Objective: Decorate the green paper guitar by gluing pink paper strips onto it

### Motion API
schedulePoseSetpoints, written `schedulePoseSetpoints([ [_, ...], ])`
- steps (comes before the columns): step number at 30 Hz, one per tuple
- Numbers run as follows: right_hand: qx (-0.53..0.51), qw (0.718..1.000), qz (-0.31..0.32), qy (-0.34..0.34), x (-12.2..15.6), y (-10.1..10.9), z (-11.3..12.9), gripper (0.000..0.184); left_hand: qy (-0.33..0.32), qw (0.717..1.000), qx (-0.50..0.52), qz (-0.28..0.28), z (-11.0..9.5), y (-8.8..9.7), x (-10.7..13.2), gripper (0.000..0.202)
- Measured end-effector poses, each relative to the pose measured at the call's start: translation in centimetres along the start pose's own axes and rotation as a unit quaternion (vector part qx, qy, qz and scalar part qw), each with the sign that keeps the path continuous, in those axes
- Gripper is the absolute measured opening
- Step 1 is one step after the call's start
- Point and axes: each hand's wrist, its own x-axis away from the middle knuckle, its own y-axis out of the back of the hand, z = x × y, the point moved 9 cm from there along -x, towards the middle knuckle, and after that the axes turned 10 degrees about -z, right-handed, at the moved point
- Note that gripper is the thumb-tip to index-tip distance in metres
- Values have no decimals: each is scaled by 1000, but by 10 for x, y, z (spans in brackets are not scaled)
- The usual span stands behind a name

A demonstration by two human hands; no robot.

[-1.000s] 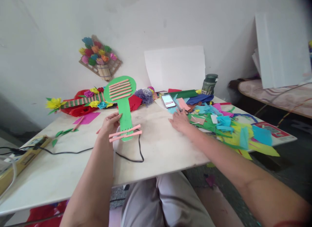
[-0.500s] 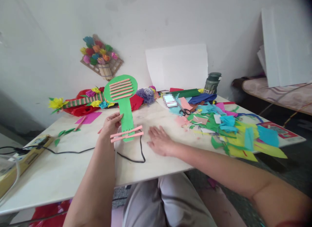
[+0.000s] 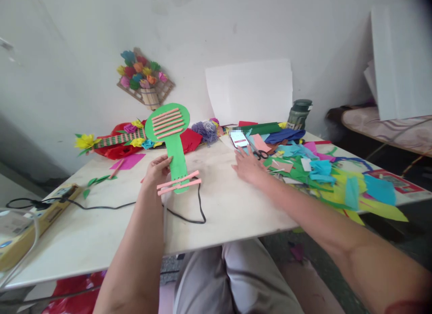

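My left hand [image 3: 159, 169] grips a green paper cutout [image 3: 176, 156] by the edge of its stem, holding it up over the table. The cutout has a round head crossed by several thin pink paper sticks [image 3: 168, 123]. Two longer pink paper sticks [image 3: 178, 182] cross the lower end of its stem. My right hand [image 3: 249, 168] reaches over the table with fingers spread, its fingertips at the lower edge of a lit phone [image 3: 239, 139]. Whether they touch it I cannot tell. Black-handled scissors [image 3: 262, 154] lie just right of those fingers.
Scraps of coloured paper [image 3: 320, 170] cover the table's right side. A power strip [image 3: 43, 219] sits at left, its black cord [image 3: 111, 208] running across the table [image 3: 111, 242]. A decorated paper guitar shape [image 3: 118, 139], purple yarn [image 3: 205, 132] and a green bottle [image 3: 299, 114] stand along the back.
My right hand has moved from lying on the table middle, forward and right, to the phone. My left hand still holds the green cutout. The view has shifted slightly.
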Motion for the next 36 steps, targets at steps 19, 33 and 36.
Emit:
schedulePoseSetpoints([
  [19, 44, 998, -18, -36, -36, -5, -22, 42, -12, 999, 23, -19, 3, -6, 0, 25],
  [33, 32, 997, 30, -55, -83, -30, 27, 42, -68, 996, 42, -45, -14, 7, -5, 26],
  [36, -20, 996, -77, -46, -74, 7, 37, 41, -87, 988, 78, -98, -20, 21, -9, 26],
])
